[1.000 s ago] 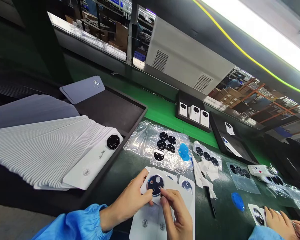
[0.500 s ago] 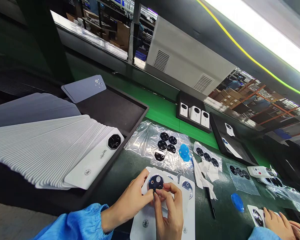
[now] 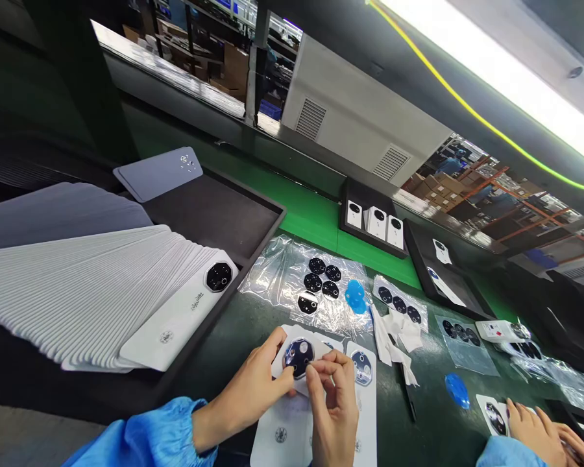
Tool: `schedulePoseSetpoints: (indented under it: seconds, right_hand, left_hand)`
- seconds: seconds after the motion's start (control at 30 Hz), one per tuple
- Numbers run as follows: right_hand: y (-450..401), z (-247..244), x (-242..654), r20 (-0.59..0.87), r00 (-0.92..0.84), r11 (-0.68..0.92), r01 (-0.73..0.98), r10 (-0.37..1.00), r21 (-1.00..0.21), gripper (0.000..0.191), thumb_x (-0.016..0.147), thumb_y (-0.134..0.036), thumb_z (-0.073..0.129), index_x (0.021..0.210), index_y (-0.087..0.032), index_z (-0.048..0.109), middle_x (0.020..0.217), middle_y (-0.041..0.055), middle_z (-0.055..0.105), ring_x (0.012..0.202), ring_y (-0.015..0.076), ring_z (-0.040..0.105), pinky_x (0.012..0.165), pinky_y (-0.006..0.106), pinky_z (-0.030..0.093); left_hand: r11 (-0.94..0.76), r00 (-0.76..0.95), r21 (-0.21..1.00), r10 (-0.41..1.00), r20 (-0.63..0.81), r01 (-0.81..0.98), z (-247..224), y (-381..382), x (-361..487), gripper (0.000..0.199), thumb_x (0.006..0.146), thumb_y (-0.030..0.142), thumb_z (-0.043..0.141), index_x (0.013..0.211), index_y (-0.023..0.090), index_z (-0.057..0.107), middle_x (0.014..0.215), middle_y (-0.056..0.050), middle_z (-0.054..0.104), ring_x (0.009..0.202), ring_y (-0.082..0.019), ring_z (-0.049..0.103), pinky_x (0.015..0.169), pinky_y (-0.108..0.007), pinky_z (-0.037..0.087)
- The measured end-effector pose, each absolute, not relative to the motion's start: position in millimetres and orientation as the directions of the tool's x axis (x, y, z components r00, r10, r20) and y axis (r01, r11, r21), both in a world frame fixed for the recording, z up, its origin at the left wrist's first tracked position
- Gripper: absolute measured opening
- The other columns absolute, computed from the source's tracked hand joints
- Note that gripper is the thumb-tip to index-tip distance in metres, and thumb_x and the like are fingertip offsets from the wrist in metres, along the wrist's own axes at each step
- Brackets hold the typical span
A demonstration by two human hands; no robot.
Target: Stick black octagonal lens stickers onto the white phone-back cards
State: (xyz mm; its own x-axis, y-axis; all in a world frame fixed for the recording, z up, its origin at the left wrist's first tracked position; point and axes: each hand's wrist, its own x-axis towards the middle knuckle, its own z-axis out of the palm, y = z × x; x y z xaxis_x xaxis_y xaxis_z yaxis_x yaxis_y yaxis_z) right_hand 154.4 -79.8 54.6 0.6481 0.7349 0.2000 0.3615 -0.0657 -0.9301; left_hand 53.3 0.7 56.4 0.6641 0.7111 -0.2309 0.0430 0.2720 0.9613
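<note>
Both hands are at a white panel [image 3: 278,415] with a dark octagonal lens plate [image 3: 298,357] near its top. My left hand [image 3: 257,383] grips the panel's left edge, its thumb beside the plate's lower left. My right hand [image 3: 335,402] is closed in a pinch at the plate's lower right edge; anything between its fingertips is too small to make out. Under and beside this panel lie more white panels, one with a dark plate [image 3: 361,368] to the right.
A black tray [image 3: 214,220] with fanned white panels [image 3: 102,292] stands left. Beyond my hands are plastic film with black plates [image 3: 313,282], blue discs [image 3: 355,296], white paper strips [image 3: 394,337] and a black pen [image 3: 409,397]. Another person's hands [image 3: 540,431] work at right.
My right hand's fingertips have shifted from the plate's bottom to its lower right edge. My left thumb has moved slightly left and down. The whole view has shifted a little.
</note>
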Motion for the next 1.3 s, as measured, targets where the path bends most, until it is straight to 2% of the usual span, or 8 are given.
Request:
schedulePoseSetpoints:
  seconds: [0.27,0.43,0.57,0.63,0.73,0.87,1.07,1.3]
  right_hand:
    - [-82.5,51.0,156.6,0.360,0.545,-0.042,0.592,0.757,-0.805,0.015,0.092,-0.028,0.052,0.082,-0.022,0.062,0.092,0.0041,0.049,0.084,0.0171,0.055,0.071,0.030,0.053]
    - [-80.7,47.5,146.2,0.454,0.492,0.013,0.667,0.743,-0.745,0.014,0.092,-0.021,0.049,0.086,-0.022,0.062,0.094,0.0050,0.046,0.074,0.0139,0.053,0.055,0.023,0.053]
    - [-78.0,48.5,152.8,0.372,0.510,-0.028,0.616,0.775,-0.787,0.012,0.090,-0.025,0.054,0.084,-0.022,0.064,0.091,0.0044,0.046,0.073,0.0143,0.053,0.048,0.020,0.049]
    - [-77.5,52.6,161.7,0.299,0.498,-0.036,0.557,0.814,-0.830,0.015,0.089,-0.029,0.056,0.080,-0.021,0.064,0.087,0.0027,0.047,0.073,0.0138,0.054,0.053,0.021,0.050]
    - [-78.9,58.2,169.3,0.257,0.588,-0.068,0.472,0.767,-0.879,0.020,0.090,-0.036,0.055,0.078,-0.021,0.062,0.088,0.0022,0.047,0.080,0.0146,0.055,0.063,0.022,0.051]
    - [-82.2,59.7,161.6,0.325,0.583,-0.062,0.546,0.744,-0.836,0.021,0.090,-0.039,0.056,0.080,-0.022,0.064,0.092,0.0028,0.047,0.084,0.0158,0.055,0.072,0.026,0.052]
    - [-81.7,54.9,146.8,0.392,0.531,-0.034,0.624,0.752,-0.780,0.016,0.092,-0.027,0.051,0.083,-0.022,0.064,0.094,0.0037,0.044,0.069,0.0121,0.055,0.052,0.022,0.052]
    - [-77.7,53.5,150.4,0.507,0.406,0.015,0.769,0.761,-0.639,0.011,0.089,-0.017,0.054,0.086,-0.022,0.063,0.091,0.0051,0.047,0.078,0.0158,0.055,0.053,0.022,0.053]
  left_hand:
    - [0.348,0.666,0.937,0.705,-0.243,-0.027,59.3,2.5,54.7,0.017,0.067,0.028,0.052,0.080,0.022,0.042,0.077,0.004,0.053,0.070,-0.016,0.056,0.063,-0.028,0.053]
    - [0.262,0.623,0.965,0.753,-0.211,0.010,58.6,3.5,54.1,0.014,0.065,0.026,0.050,0.076,0.022,0.042,0.073,0.005,0.052,0.072,-0.016,0.054,0.064,-0.026,0.047]
    - [0.251,0.621,0.968,0.755,-0.210,0.021,57.8,2.8,52.4,0.013,0.068,0.029,0.049,0.075,0.023,0.040,0.073,0.004,0.051,0.070,-0.017,0.055,0.061,-0.027,0.050]
    - [0.273,0.639,0.962,0.738,-0.216,0.010,58.3,2.4,51.6,0.015,0.068,0.029,0.051,0.076,0.023,0.040,0.074,0.005,0.052,0.068,-0.016,0.057,0.061,-0.029,0.052]
    - [0.322,0.659,0.947,0.711,-0.245,0.004,57.8,2.4,51.2,0.016,0.068,0.029,0.052,0.078,0.022,0.042,0.077,0.005,0.052,0.065,-0.016,0.060,0.062,-0.031,0.055]
    - [0.348,0.650,0.936,0.723,-0.232,-0.052,53.4,2.4,52.7,0.016,0.069,0.029,0.053,0.077,0.021,0.042,0.076,0.006,0.053,0.059,-0.013,0.060,0.061,-0.029,0.052]
    - [0.361,0.661,0.929,0.716,-0.225,-0.075,52.6,1.4,54.3,0.016,0.067,0.027,0.053,0.077,0.022,0.042,0.073,0.005,0.052,0.063,-0.013,0.055,0.061,-0.027,0.051]
    - [0.279,0.648,0.960,0.734,-0.202,-0.017,58.2,4.0,50.2,0.019,0.068,0.034,0.055,0.075,0.022,0.042,0.072,0.004,0.049,0.070,-0.016,0.051,0.062,-0.025,0.047]
